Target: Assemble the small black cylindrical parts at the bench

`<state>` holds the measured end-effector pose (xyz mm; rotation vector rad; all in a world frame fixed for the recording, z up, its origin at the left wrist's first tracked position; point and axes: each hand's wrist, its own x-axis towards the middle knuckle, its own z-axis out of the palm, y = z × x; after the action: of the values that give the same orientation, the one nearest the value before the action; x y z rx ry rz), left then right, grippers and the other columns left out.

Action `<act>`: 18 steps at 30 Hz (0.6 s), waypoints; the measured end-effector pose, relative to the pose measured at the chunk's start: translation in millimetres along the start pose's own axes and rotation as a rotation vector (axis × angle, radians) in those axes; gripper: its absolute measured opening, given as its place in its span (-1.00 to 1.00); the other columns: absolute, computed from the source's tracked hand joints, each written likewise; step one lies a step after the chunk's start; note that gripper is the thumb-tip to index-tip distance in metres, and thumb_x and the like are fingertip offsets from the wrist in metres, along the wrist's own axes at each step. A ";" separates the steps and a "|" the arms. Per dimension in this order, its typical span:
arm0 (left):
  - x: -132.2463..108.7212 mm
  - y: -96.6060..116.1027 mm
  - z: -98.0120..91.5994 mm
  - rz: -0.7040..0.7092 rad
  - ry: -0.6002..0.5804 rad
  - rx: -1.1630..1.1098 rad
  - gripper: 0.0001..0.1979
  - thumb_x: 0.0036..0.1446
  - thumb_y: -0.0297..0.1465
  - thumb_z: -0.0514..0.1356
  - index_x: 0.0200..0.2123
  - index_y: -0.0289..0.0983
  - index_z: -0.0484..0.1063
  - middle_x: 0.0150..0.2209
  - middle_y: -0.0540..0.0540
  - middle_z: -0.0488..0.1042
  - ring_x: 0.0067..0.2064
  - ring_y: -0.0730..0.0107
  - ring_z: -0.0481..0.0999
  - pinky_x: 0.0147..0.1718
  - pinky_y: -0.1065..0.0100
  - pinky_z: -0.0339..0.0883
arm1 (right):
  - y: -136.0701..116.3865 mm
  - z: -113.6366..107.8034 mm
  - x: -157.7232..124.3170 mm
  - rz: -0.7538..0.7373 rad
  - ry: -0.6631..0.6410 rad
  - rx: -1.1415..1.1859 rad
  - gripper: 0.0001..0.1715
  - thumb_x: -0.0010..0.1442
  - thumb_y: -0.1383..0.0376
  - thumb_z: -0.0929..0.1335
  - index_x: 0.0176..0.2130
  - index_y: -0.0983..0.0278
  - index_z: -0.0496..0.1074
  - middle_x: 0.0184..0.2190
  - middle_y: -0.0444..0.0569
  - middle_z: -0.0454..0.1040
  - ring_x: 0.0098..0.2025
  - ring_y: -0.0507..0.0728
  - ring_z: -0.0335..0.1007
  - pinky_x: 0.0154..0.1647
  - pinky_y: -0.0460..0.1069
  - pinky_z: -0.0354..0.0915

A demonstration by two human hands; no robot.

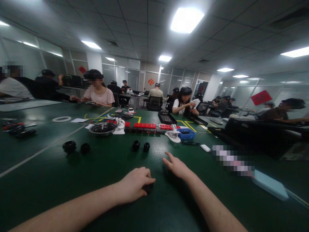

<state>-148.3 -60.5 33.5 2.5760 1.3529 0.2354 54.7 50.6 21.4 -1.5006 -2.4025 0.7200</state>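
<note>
My left hand [136, 184] is low over the green table [103, 211], its fingers curled round a small black rounded part [149, 187] that is mostly hidden under them. To its right, my right hand [175, 165] hovers with thumb and index finger apart, nothing between them. Beyond my hands stand two black ribbed round parts, a larger one [135, 145] and a smaller one [146, 147]. A similar pair sits farther left: a bigger black part [69, 147] and a small black part [85, 148]. Their exact kind is too dark to tell.
A round dish [102, 128] with dark cable, red strips [145, 125], a white clip [173, 135] and a blue bin [187, 133] line the back. At right lie a white case [205, 148] and a light-blue box [269, 184]. Other people sit at tables beyond.
</note>
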 end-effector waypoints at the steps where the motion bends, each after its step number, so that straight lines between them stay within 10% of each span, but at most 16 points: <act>1: -1.9 1.6 -3.9 0.005 -0.019 0.032 -0.47 -0.14 -0.43 0.29 -0.03 -0.06 0.28 -0.19 -0.01 0.32 -0.19 0.29 0.31 -0.26 0.31 0.21 | 1.8 0.4 1.5 0.006 0.001 0.000 -0.25 0.13 -0.09 0.07 0.16 0.30 -0.03 -0.22 0.11 0.41 -0.17 0.19 0.33 -0.20 -0.01 0.13; 7: -10.0 -2.9 -17.3 -0.054 -0.078 0.129 -0.54 -0.17 -0.51 0.29 -0.14 -0.07 0.36 -0.21 -0.02 0.36 -0.17 0.24 0.34 -0.24 0.27 0.22 | 3.3 2.3 2.6 0.009 0.008 0.003 -0.28 0.15 -0.05 0.07 0.17 0.29 -0.04 -0.19 0.08 0.41 -0.14 0.18 0.32 -0.14 -0.01 0.10; 18: -17.0 -113.1 -37.8 -0.556 -0.043 0.238 -0.58 -0.31 -0.49 0.31 -0.27 -0.14 0.40 -0.18 -0.04 0.40 -0.16 0.22 0.39 -0.28 0.34 0.27 | 7.1 3.6 4.3 -0.025 0.016 0.014 -0.32 0.16 -0.04 0.06 0.12 0.30 0.08 -0.17 0.08 0.41 -0.16 0.15 0.33 -0.13 -0.02 0.12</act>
<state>-256.4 -7.7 38.9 2.2306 2.1100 -0.0815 56.8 55.9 14.4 -1.4628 -2.3950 0.7146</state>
